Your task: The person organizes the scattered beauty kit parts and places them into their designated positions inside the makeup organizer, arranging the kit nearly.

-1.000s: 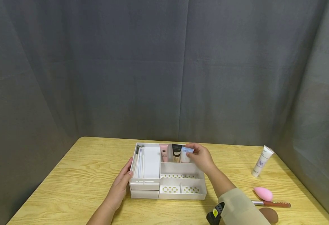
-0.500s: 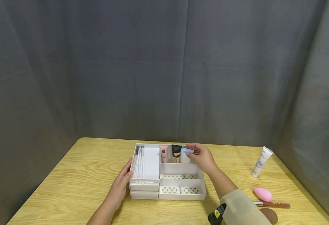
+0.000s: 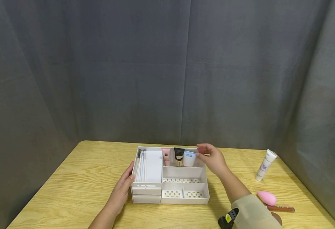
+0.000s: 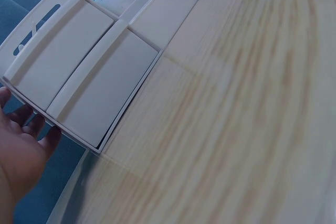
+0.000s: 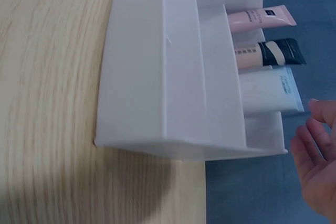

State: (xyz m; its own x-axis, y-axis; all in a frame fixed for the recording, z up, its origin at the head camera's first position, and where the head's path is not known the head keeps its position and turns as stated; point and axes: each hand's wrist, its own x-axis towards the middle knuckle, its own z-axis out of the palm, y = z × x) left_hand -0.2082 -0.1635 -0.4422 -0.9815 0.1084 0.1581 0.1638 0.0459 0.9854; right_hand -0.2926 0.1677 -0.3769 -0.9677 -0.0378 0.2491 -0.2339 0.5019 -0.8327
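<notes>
A white desktop organizer (image 3: 184,201) stands on the table. My left hand (image 3: 118,192) rests against its left side, fingertips touching the wall in the left wrist view. In the back right compartment stand a pink tube (image 3: 166,156), a black-capped beige tube (image 3: 179,156) and a white and light blue tube (image 3: 189,159). My right hand (image 5: 317,156) is by the back right corner, just right of the white and light blue tube. In the right wrist view its fingers are parted, hold nothing and are apart from that tube.
Several slim brushes (image 3: 140,165) lie in the organizer's left tray. On the right of the table are a standing white tube (image 3: 266,165), a pink makeup sponge (image 3: 267,197), a reddish-brown tube (image 3: 282,208) and a brown object (image 3: 277,217) partly behind the sleeve.
My right hand has let go of the white and light blue tube and moved slightly right. The tube stays standing in the compartment. My left hand keeps its place on the organizer.
</notes>
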